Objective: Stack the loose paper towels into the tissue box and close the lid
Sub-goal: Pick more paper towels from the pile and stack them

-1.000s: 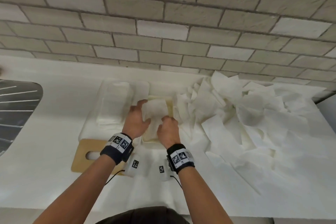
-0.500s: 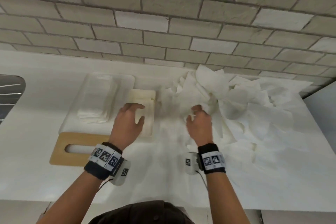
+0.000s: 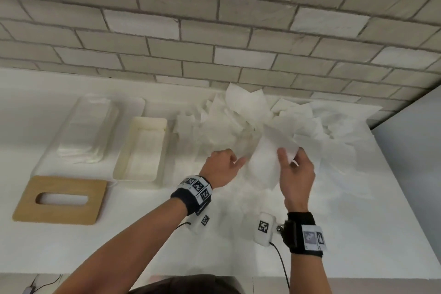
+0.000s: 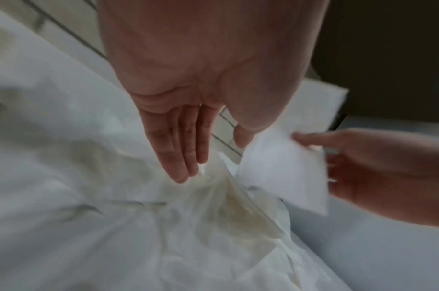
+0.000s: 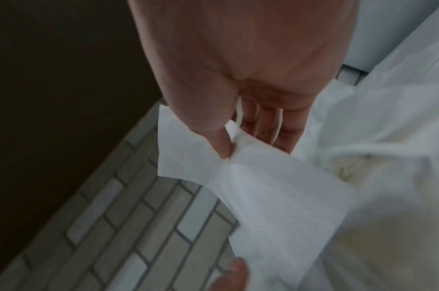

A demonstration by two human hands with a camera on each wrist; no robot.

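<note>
While you look down from the head view, your right hand [image 3: 296, 172] pinches a white rectangular paper towel sheet [image 3: 267, 162] lifted over the heap of loose white paper towels [image 3: 250, 122], and your left hand [image 3: 220, 166], fingers loosely curled, reaches toward that sheet's left edge. The open cream rectangular tissue box [image 3: 162, 148] sits just left of the heap with towels lying inside; further left of it lie a clear plastic wrapper [image 3: 88, 131] and the flat wooden lid with an oval slot [image 3: 59, 199], all on the white counter [image 3: 119, 241].

In your left wrist view, your left fingers [image 4: 178, 149] are straight and together, hovering above the heap, holding nothing.

In your right wrist view, your thumb and fingers [image 5: 223, 145] clamp the sheet's upper corner.
</note>
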